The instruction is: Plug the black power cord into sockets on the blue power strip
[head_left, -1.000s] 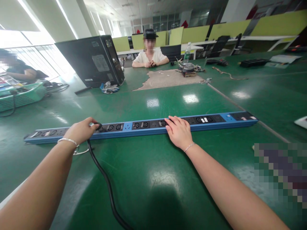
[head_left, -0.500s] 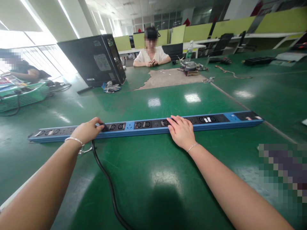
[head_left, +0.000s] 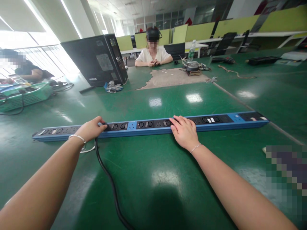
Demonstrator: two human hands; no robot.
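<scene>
A long, narrow power strip (head_left: 134,132), cased in smooth blue with rows of black sockets (head_left: 150,124), was laid across the glossy, scuffed green desk (head_left: 141,166). Over the power strip's left part, a black plug (head_left: 105,126) was pinched by the left hand (head_left: 91,129); its thick, rounded cable (head_left: 110,182) was curved along the power strip's near side. Right of the power strip's middle, the right hand (head_left: 184,131) was rested with fingers extended. Since the earlier frame, both hands' placement had been kept; only the view had been shifted slightly.

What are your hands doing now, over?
Left hand holding black plug at blue power strip. Right hand resting on strip. Black cable nearside, away from right hand.
</scene>
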